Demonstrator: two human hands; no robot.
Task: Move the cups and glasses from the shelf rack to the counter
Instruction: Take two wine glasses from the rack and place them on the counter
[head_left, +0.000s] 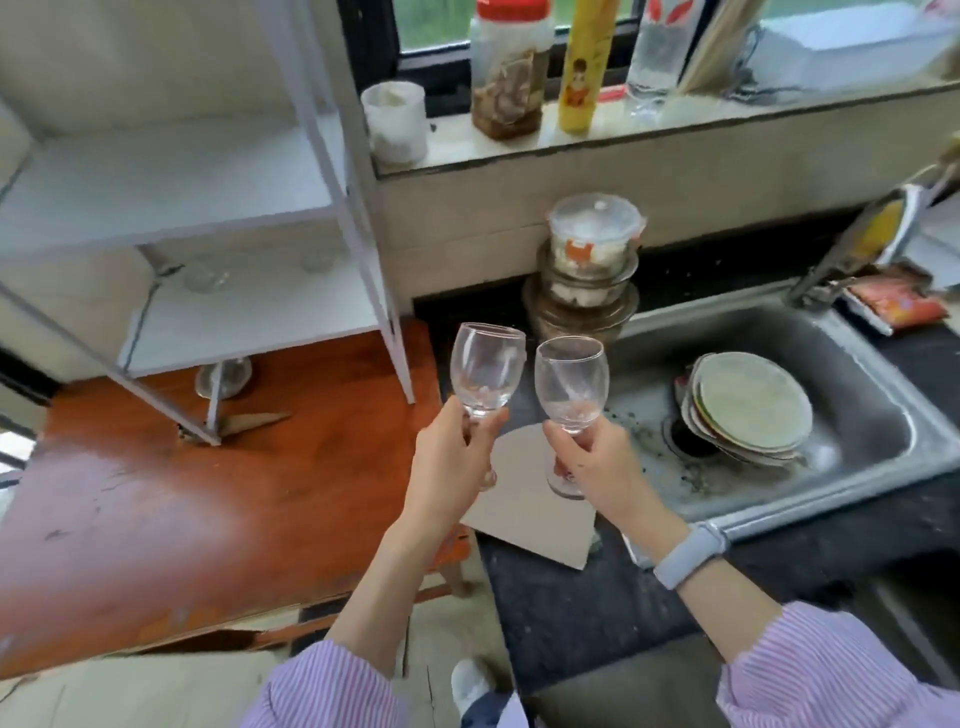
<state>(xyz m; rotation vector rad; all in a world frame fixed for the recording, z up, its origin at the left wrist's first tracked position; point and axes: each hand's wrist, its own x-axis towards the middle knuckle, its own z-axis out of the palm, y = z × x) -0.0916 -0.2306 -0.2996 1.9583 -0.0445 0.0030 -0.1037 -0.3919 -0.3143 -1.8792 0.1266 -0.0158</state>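
Both hands raised, left hand (457, 447) and right hand (592, 462) each gripping a wine glass stem.

- A home kitchen, cluttered and well used.
- A steel sink (857, 467) set in a dark desk (571, 597) holds stacked plates (748, 405), with a tap (852, 249) behind.
- A window ledge (675, 130) carries jars and bottles.
- A white shelf rack (322, 171) stands on a worn wooden surface (208, 493).
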